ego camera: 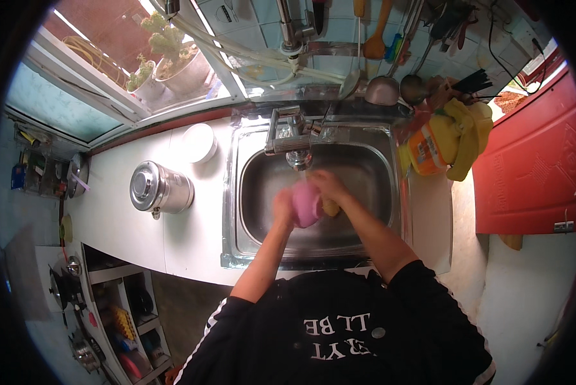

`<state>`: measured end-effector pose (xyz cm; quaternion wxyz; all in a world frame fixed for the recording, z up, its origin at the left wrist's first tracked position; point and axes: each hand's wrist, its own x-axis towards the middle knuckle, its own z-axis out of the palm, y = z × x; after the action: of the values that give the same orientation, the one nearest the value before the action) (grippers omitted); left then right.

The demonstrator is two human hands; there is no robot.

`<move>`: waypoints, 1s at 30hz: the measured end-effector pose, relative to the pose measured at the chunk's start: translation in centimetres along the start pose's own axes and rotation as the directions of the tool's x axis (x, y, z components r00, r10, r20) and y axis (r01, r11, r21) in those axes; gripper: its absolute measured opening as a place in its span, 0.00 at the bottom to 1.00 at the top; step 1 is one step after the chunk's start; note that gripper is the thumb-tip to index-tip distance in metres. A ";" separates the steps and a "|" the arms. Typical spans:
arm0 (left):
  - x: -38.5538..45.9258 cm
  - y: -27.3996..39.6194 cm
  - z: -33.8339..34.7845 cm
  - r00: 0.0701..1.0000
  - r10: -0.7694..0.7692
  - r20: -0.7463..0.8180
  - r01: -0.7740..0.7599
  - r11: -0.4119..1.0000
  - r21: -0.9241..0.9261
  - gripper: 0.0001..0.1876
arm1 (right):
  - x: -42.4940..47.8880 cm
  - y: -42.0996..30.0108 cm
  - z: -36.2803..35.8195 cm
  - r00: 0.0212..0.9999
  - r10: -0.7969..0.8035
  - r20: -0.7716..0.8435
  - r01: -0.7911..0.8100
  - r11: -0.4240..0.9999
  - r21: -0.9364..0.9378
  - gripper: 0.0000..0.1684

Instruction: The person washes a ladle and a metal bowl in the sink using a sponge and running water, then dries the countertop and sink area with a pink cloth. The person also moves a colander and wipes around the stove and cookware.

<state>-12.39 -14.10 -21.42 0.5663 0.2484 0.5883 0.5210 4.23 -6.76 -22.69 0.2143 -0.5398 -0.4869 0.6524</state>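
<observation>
My left hand (282, 206) grips a pink rounded vessel (306, 204), probably a bowl or cup, tilted over the sink. Above it, the chrome faucet (299, 160) lets down a stream of water onto the vessel. At the vessel's upper right is my right hand (328, 185), blurred by motion; whether its fingers hold the rim cannot be seen. A yellowish object (331, 208), perhaps a sponge, shows beside the vessel, below my right hand. All of this is over the basin of the stainless steel sink (365, 168).
Left of the sink, a lidded steel canister (161, 187) and a white bowl (200, 143) stand on the white counter (119, 231). A yellow-orange plastic jug (427, 149) with yellow rubber gloves (461, 139) is at right. Ladles (382, 90) hang behind the sink.
</observation>
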 end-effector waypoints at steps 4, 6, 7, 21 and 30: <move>1.2 0.3 -1.2 0.986 -0.159 -0.059 0.124 0.912 -0.390 0.13 | -1.5 2.2 -1.0 0.987 0.055 0.148 -0.103 0.935 0.341 0.28; 1.6 -0.6 -1.6 0.961 -0.248 -0.120 0.148 0.832 -0.535 0.15 | -6.3 -1.8 0.1 0.975 0.151 0.166 -0.217 0.820 0.529 0.31; 2.1 -1.8 -1.9 0.948 -0.292 -0.127 0.175 0.812 -0.557 0.16 | -6.9 -1.2 0.6 0.980 0.107 0.166 -0.188 0.762 0.619 0.31; 0.6 0.9 -1.1 0.845 -0.397 0.358 0.452 0.889 -0.079 0.30 | -5.7 0.8 4.5 0.731 -0.582 0.356 0.583 0.262 -0.769 0.21; 0.8 -1.0 -1.3 0.914 -0.193 0.356 0.308 0.902 -0.301 0.26 | -6.5 0.3 5.5 0.648 -0.733 0.206 0.602 0.329 -0.727 0.22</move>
<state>-13.51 -14.13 -22.85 0.7516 0.1450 0.4144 0.4924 1.41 -14.30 -20.01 0.2611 -0.3771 -0.8660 0.1991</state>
